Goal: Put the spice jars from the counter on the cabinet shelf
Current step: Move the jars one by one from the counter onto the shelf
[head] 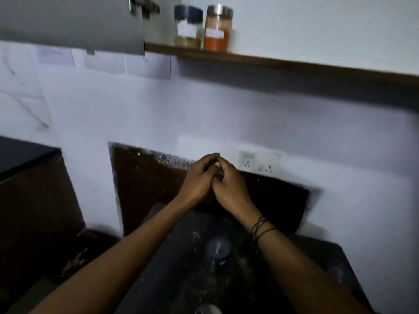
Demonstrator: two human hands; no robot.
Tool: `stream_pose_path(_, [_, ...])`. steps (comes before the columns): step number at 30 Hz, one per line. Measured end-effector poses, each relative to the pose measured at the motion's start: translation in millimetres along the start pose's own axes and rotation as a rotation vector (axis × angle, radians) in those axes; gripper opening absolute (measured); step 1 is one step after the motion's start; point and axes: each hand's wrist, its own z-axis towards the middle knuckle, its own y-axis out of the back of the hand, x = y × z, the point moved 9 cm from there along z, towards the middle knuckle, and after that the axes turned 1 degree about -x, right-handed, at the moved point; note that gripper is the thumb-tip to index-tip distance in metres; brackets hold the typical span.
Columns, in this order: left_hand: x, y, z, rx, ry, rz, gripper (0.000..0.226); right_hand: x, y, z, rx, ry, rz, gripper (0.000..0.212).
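Note:
Two spice jars stand side by side on the brown cabinet shelf (283, 62) at the top: a dark-lidded jar (187, 27) with greenish powder and a steel-lidded jar (218, 28) with orange powder. Below, on the dark counter (176, 257), another jar (218, 249) with a dark blue lid stands between my forearms. A further grey lid (207, 309) shows at the bottom edge. My left hand (199, 177) and my right hand (229, 182) are pressed together in front of the wall, fingers closed, nothing visible in them.
An open grey cabinet door (72, 21) hangs at the upper left. A wall socket (259, 160) sits just right of my hands. A dark cabinet block (29, 177) stands at the left. The shelf runs bare to the right of the jars.

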Motion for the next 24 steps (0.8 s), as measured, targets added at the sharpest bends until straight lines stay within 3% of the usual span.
stream_pose_path(8, [155, -43, -140, 0.208, 0.336, 0.094, 0.033, -139, -79, -159, 0.139, -0.383, 0.030, 0.045])
stream_pose_path(16, [231, -71, -246, 0.348, 0.474, 0.261, 0.024, -206, -113, -276, 0.307, -0.478, -0.087, 0.050])
stream_pose_path(20, [248, -74, -268, 0.320, 0.581, 0.239, 0.027, -219, -118, -297, 0.298, -0.509, -0.016, 0.065])
stream_pose_path(24, [255, -75, -275, 0.262, 0.693, 0.103, 0.031, -220, -126, -309, 0.373, -0.451, 0.027, 0.099])
